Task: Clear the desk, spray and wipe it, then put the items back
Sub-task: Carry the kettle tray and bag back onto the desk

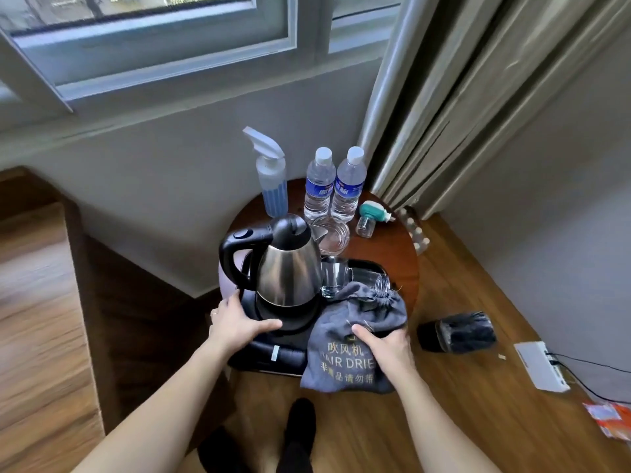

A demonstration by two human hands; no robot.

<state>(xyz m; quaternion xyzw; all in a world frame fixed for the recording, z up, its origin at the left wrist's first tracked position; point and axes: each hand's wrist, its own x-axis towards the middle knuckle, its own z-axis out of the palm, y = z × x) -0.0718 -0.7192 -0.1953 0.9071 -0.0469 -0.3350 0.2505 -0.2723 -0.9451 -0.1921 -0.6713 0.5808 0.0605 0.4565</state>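
A single wide-angle head view looks forward and steeply down from above the near edge of the round tabletop point(406, 268); both forearms reach in from the bottom. The window point(153, 39) fills the far top; straight lines bow towards the edges.

Soft daylight from the window point(143, 35) above, room moderately bright; dull glare on the kettle point(290, 268); wide-angle bending at frame edges; floor point(37, 302) at left motion-blurred.
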